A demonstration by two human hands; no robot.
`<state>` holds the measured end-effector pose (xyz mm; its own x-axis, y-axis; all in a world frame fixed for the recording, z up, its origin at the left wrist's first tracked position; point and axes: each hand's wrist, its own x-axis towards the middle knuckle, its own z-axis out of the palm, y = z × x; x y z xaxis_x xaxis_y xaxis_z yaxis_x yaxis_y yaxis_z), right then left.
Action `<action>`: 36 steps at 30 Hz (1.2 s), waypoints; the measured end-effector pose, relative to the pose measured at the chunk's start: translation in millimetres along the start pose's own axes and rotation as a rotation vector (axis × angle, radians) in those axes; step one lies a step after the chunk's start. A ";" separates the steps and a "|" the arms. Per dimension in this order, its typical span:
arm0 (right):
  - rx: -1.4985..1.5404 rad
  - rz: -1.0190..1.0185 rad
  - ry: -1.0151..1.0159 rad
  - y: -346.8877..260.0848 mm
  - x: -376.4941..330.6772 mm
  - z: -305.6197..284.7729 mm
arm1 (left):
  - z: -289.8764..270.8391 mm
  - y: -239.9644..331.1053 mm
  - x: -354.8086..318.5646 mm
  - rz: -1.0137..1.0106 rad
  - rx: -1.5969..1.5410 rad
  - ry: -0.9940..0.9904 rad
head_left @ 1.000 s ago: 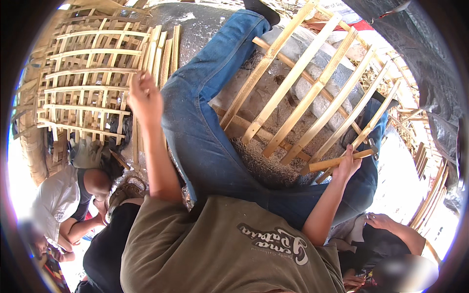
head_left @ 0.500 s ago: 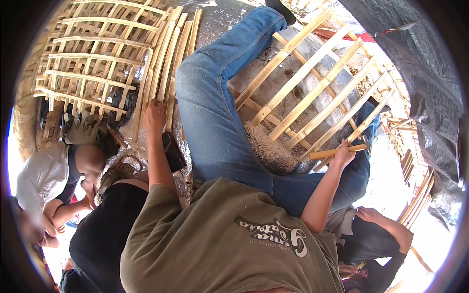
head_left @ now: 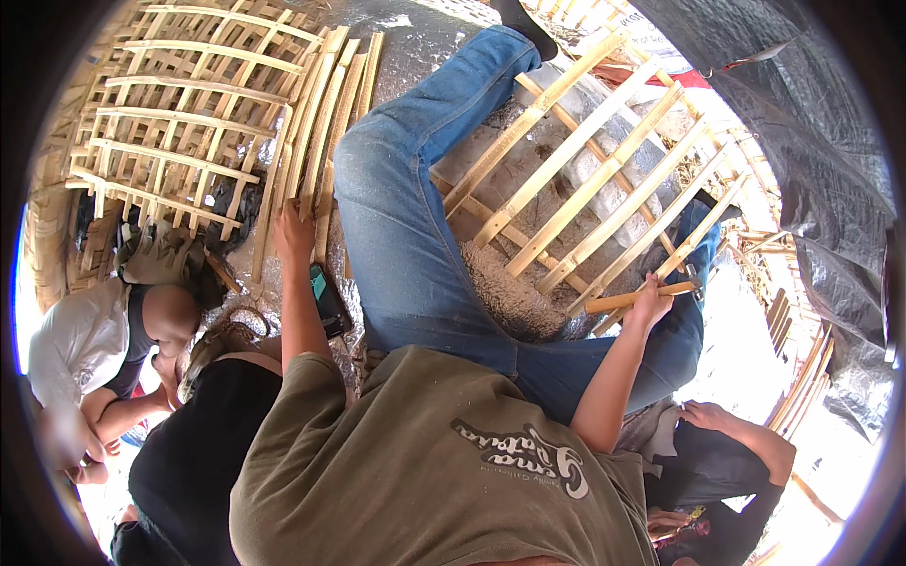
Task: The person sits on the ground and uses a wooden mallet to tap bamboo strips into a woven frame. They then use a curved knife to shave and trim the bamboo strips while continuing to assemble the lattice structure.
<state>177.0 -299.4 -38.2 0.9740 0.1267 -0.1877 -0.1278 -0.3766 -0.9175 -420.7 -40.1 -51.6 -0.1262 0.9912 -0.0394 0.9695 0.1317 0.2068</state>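
My right hand [head_left: 647, 302] is wrapped round the wooden handle of a hammer [head_left: 612, 303], whose metal head points right over my bent leg. It is beside the near right corner of a slatted bamboo frame [head_left: 587, 189], which lies between my legs with several long strips across thinner crosspieces. On the left, the fingers of my left hand [head_left: 294, 231] are closed at the near end of a bamboo slat [head_left: 307, 141], one of several lying side by side. My fingers partly hide the slat's end.
A stack of finished-looking bamboo lattices [head_left: 189, 104] stands far left. Beside my left forearm is a dark rectangular object [head_left: 330, 300] with a teal part. People sit close by: one in white [head_left: 80, 325], one in black [head_left: 203, 443], another at right [head_left: 722, 462]. A dark tarp [head_left: 802, 123] hangs right.
The whole view has shifted slightly. My left hand has moved a little down and left along the slats, baring the teal part beside my forearm. My right hand keeps the hammer.
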 end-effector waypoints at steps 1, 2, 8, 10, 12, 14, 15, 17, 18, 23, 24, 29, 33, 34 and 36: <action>0.007 0.005 -0.006 -0.8 -1.1 0.1 | 2.8 -4.3 -0.4 0.022 -0.005 0.019; 0.013 0.011 -0.013 -1.9 -1.3 1.4 | 4.0 -8.5 -0.1 0.044 -0.010 0.037; 0.026 0.029 0.009 -2.9 -2.1 -2.5 | -10.1 -5.0 10.1 0.065 -0.136 -0.028; 0.036 0.023 0.023 -3.6 1.8 1.2 | -10.4 -8.4 14.0 0.088 -0.144 -0.025; 0.054 0.011 0.013 -5.3 -2.8 2.5 | -10.5 -20.3 22.6 0.114 -0.131 -0.043; 0.074 0.034 0.015 -13.3 -7.5 3.2 | -13.3 -26.3 28.1 0.133 -0.138 -0.119; 0.043 0.045 0.001 -13.9 -6.5 2.3 | -13.9 -30.7 31.3 0.142 -0.155 -0.143; -0.019 0.067 -0.029 -15.1 -4.1 0.8 | -17.0 -40.6 38.6 0.159 -0.190 -0.191; -0.027 0.061 -0.024 -16.0 -5.2 1.0 | -18.8 -38.5 40.1 0.161 -0.183 -0.230; -0.020 0.059 -0.014 -15.7 -6.4 2.0 | -18.8 -26.6 36.5 0.172 -0.060 -0.258; -0.018 0.062 -0.014 -15.4 -6.3 2.0 | -19.9 -17.3 33.2 0.150 -0.029 -0.243; 0.028 -0.001 0.010 -4.6 -1.3 0.5 | -16.7 -2.5 23.9 0.131 0.069 -0.149; 0.020 0.031 0.018 -8.4 -3.4 1.8 | -13.9 -3.0 21.8 0.157 0.059 -0.077; 0.038 0.023 0.022 -6.8 -3.4 2.2 | -11.5 -5.7 25.5 0.172 0.070 -0.048; 0.039 0.027 0.019 -7.5 -3.8 2.3 | -13.8 -2.1 28.6 0.169 0.054 -0.029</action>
<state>173.7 -294.9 -31.4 0.9733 0.0994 -0.2068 -0.1614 -0.3435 -0.9252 -429.2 -11.8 -39.7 0.0452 0.9983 -0.0369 0.9864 -0.0387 0.1598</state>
